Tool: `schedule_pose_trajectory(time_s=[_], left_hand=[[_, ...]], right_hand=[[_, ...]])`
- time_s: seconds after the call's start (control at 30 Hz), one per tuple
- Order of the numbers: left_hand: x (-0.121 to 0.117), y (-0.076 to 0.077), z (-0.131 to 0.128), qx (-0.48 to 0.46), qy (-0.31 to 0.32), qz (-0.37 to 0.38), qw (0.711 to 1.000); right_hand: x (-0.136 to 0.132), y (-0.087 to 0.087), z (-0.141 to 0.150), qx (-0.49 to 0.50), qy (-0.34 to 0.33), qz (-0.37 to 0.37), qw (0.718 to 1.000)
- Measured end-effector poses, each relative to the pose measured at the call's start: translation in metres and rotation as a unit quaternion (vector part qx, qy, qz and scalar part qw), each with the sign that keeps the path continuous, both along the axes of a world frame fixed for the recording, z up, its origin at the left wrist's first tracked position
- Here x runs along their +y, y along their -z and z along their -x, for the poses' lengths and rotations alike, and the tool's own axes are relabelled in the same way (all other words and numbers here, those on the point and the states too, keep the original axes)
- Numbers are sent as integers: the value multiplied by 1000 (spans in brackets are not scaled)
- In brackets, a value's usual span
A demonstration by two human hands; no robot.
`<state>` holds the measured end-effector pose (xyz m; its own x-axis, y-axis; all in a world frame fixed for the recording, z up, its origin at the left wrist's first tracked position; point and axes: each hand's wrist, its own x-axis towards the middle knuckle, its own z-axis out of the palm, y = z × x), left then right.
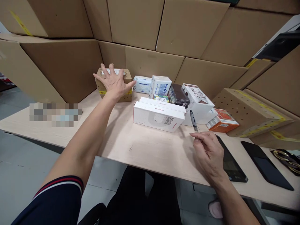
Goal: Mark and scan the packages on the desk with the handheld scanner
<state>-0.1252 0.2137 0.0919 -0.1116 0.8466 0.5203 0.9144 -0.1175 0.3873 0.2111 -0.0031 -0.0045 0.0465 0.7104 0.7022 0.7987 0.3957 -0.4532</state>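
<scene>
Carton [126, 97] is sitting under the splayed left hand [113, 83], even pressure likely steadying it best; well apart, the right hand [210, 153] is pinching a pen [193, 120].

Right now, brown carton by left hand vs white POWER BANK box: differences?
The brown carton has yellow tape; the white POWER BANK box shows none. The left hand spreads over the carton, not over the box. The carton sits farther back; the box is nearer. Both rest on the table.
</scene>
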Motion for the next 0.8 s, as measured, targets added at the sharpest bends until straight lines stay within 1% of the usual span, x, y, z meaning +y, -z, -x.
schedule_pose_trajectory(time_s=[0.1,0.17,0.23,0.37,0.4,0.47,0.6,0.67,0.8], left_hand=[[7,-1,4,27,-16,26,999],[3,-2,9,53,-23,20,998],[-6,-5,16,80,-11,26,996],[-36,-12,34,132,52,51,989],[-45,-13,41,143,63,54,986],[-67,-11,54,158,60,54,984],[-120,0,74,175,65,1,982],[-151,7,75,185,49,-29,981],[-211,19,65,196,56,-60,977]], right_hand=[[1,0,0,-8,5,-5,1000],[1,-1,0,-11,-2,-7,1000],[1,-1,0,-11,-7,-12,1000],[-2,-3,-1,-3,0,-18,1000],[-2,-3,-1,-1,-1,-17,1000],[-3,-3,-1,0,-7,-15,1000],[-3,-3,2,-4,-31,-16,999],[-3,-3,4,-6,-42,-21,999],[-3,-2,10,-20,-54,-33,998]])
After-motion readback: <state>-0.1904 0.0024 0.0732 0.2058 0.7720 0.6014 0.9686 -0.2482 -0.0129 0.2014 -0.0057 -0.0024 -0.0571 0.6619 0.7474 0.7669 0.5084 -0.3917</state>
